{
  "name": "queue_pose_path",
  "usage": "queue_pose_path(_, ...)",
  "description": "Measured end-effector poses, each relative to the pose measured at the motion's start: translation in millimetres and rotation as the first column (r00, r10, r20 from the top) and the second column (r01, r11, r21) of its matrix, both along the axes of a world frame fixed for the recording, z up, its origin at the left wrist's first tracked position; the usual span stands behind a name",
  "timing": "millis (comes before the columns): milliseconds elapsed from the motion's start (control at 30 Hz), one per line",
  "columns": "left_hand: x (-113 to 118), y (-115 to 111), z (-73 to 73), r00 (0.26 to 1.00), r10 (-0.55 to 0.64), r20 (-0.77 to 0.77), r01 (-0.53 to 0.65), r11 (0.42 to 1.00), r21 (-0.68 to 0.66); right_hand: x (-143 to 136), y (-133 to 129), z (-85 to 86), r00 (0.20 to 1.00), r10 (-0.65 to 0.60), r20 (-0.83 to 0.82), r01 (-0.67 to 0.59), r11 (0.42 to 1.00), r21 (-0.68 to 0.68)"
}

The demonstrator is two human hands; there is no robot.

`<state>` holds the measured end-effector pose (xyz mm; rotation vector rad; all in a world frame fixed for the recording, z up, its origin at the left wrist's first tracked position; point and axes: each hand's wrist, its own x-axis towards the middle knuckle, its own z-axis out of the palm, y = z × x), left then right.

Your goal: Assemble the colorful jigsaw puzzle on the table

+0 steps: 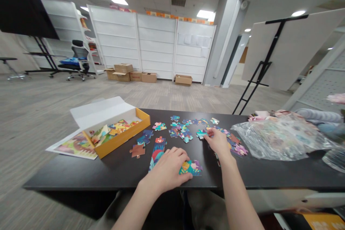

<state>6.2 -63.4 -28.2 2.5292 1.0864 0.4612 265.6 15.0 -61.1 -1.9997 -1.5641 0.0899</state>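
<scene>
I see a colourful joined jigsaw section [157, 155] lying flat, loose multicoloured jigsaw pieces [185, 136] scattered beyond and beside it.

L hand [171, 165] on joined puzzle pcs [193, 168]; R hand [217, 141] at teal pc [201, 134].

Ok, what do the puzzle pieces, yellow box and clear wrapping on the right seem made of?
Puzzle pieces: probably cardboard, flat and printed, finish unclear. Yellow box: likely smooth, stiff card, given its straight thin walls. Clear wrapping: glossy plastic film, wrinkled and see-through.
</scene>
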Motion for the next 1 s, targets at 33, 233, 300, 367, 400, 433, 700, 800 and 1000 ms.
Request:
queue_pose_path(33, -0.1, -0.1, 0.4, 1.0, -0.002, 0.0, 0.002, 1.0, 0.002, -1.2, -0.1, 0.7, 1.0, -0.014, 0.004, 0.014, 1.0, -0.007)
queue_pose_path(233, -1.1, 0.2, -1.0, 1.0, -0.004, 0.021, 0.004, 1.0, 0.003, -6.5, -1.5, 3.9, 0.997, -0.056, 0.053, 0.058, 0.997, -0.041)
queue_pose_path(300, -0.9, -0.7, -2.8, 1.0, -0.005, 0.026, 0.005, 1.0, 0.005, -6.8, -1.5, 3.6, 0.997, -0.035, 0.065, 0.038, 0.998, -0.046)
queue_pose_path(367, -1.0, -1.6, -4.7, 0.999, -0.007, 0.032, 0.007, 1.0, 0.004, -6.6, -1.5, 3.2, 0.998, 0.01, 0.063, -0.007, 0.999, -0.051)
queue_pose_path(400, -1.5, -1.4, -5.4, 0.999, -0.011, 0.04, 0.011, 1.0, -0.002, -6.5, -1.7, 3.2, 0.998, 0.034, 0.06, -0.031, 0.998, -0.051)
queue_pose_path(433, -2.6, -0.3, -5.8, 0.998, -0.019, 0.055, 0.02, 1.0, -0.01, -6.5, -2.1, 3.6, 0.997, 0.054, 0.059, -0.051, 0.998, -0.048)
queue_pose_path(700, -37.8, 57.7, 6.2, 0.966, 0.23, 0.118, -0.247, 0.955, 0.165, -15.2, -7.5, 14.3, 0.995, 0.098, -0.013, -0.098, 0.995, 0.012)
queue_pose_path(800, -50.5, 87.8, 10.5, 0.913, 0.407, 0.025, -0.402, 0.891, 0.209, -15.9, -5.8, 14.6, 0.989, 0.134, -0.069, -0.134, 0.991, 0.01)
queue_pose_path(1000, -49.0, 131.1, 5.9, 0.866, 0.477, -0.149, -0.455, 0.876, 0.16, -14.5, -4.2, 16.2, 0.982, 0.152, -0.109, -0.15, 0.988, 0.032)
